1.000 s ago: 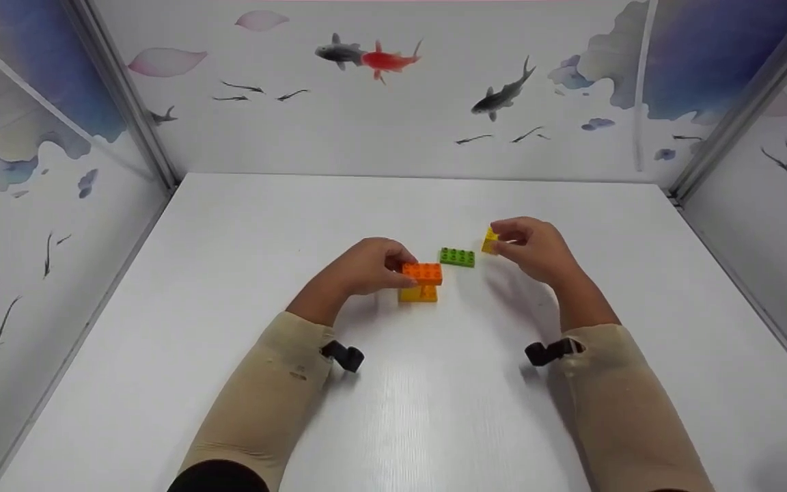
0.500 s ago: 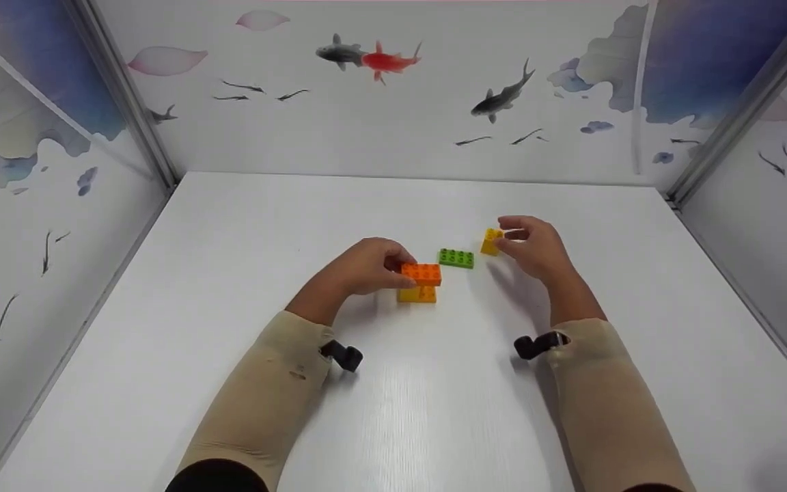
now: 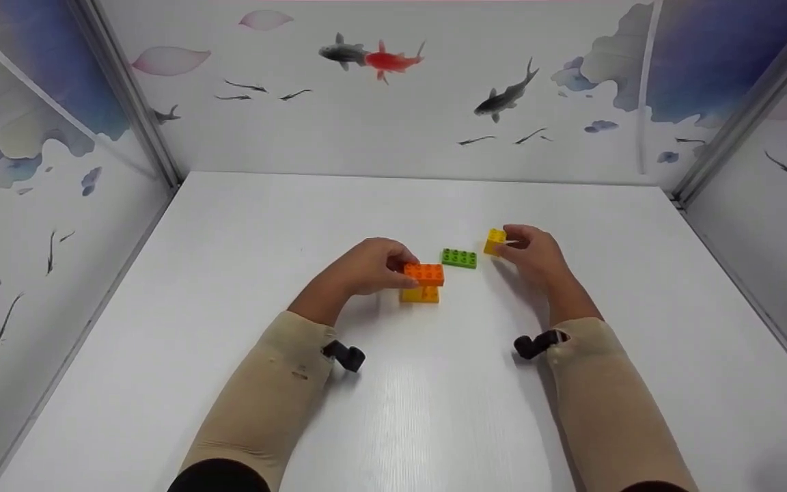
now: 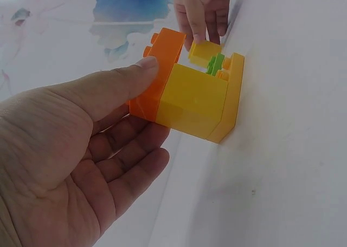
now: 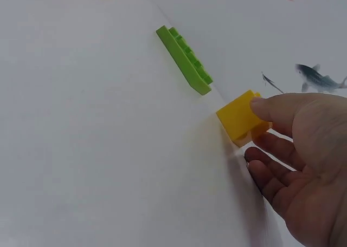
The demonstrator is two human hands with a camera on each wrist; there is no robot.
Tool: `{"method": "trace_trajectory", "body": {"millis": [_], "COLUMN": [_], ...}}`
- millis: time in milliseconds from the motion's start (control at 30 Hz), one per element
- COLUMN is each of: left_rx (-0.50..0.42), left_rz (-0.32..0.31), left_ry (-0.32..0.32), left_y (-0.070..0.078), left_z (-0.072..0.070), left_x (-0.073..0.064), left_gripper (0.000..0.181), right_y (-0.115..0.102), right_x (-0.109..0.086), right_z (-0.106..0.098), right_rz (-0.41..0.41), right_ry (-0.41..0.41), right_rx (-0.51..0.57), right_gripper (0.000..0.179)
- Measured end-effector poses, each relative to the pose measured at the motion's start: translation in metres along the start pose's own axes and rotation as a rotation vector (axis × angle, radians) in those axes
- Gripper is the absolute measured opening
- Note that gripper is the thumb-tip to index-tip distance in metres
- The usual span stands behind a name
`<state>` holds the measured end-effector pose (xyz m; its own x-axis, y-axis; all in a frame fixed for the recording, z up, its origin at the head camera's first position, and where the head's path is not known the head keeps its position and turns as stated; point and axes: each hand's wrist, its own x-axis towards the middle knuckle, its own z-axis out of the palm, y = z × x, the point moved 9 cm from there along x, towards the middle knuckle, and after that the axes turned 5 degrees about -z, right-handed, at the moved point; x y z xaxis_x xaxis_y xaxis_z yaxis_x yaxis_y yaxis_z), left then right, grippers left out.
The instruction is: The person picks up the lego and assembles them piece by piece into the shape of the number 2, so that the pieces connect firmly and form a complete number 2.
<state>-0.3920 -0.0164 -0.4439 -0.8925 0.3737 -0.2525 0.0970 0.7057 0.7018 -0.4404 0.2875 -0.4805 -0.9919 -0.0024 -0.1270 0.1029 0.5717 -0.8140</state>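
Note:
My left hand [image 3: 371, 266] pinches an orange toy building brick [image 3: 427, 273] between thumb and fingers. Under it, a yellow brick [image 4: 192, 98] stands on a flat light-orange brick [image 4: 234, 90], whose studs show at the uncovered end. This small stack is upright on the table. Farther to the right, my right hand [image 3: 537, 256] has its thumb and a finger on either side of a second yellow brick [image 5: 241, 117], pinching it close over the table. A flat green brick [image 3: 459, 257], studs up, lies between the stack and that yellow brick.
The white table [image 3: 393, 410] meets a back wall [image 3: 407, 150] printed with fish and petals. Side panels stand at left and right. A black wrist mount [image 3: 346, 357] juts from the left sleeve, another black mount [image 3: 535, 346] from the right.
The right hand's raised fingers have come down and closed around the yellow brick since half a second ago. My left hand and the stack have stayed in place.

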Motion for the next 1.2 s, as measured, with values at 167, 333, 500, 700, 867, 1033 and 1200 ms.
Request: {"method": "trace_trajectory", "body": {"millis": [167,333,500,700,867,1033,1200], "left_rx": [0.008,0.008,0.008,0.021,0.017,0.027,0.023], "left_rz": [-0.004,0.015,0.005,0.008,0.005,0.006,0.013], "left_ry": [-0.005,-0.009,-0.016,-0.008,-0.007,-0.005,-0.004], "left_y": [-0.001,-0.002,-0.003,0.0,0.0,-0.001,0.0], "left_z": [0.0,0.0,0.002,0.001,0.001,0.001,0.001], "left_x": [0.0,0.003,0.003,0.0,0.0,0.001,0.0], "left_gripper": [0.034,0.035,0.035,0.034,0.034,0.034,0.034], "right_y": [0.005,0.006,0.007,0.006,0.001,-0.01,-0.031], "right_x": [0.001,0.003,0.002,0.002,0.0,-0.005,-0.012], "right_z": [0.002,0.002,0.002,0.002,0.001,0.002,0.003], "right_rz": [-0.002,-0.04,-0.04,-0.011,0.003,0.012,-0.028], "right_ry": [0.007,0.02,0.031,0.037,0.044,0.053,0.065], "right_rx": [0.003,-0.001,-0.001,0.015,0.025,0.075,0.095], "right_gripper": [0.064,0.059,0.058,0.058,0.06,0.059,0.056]}}
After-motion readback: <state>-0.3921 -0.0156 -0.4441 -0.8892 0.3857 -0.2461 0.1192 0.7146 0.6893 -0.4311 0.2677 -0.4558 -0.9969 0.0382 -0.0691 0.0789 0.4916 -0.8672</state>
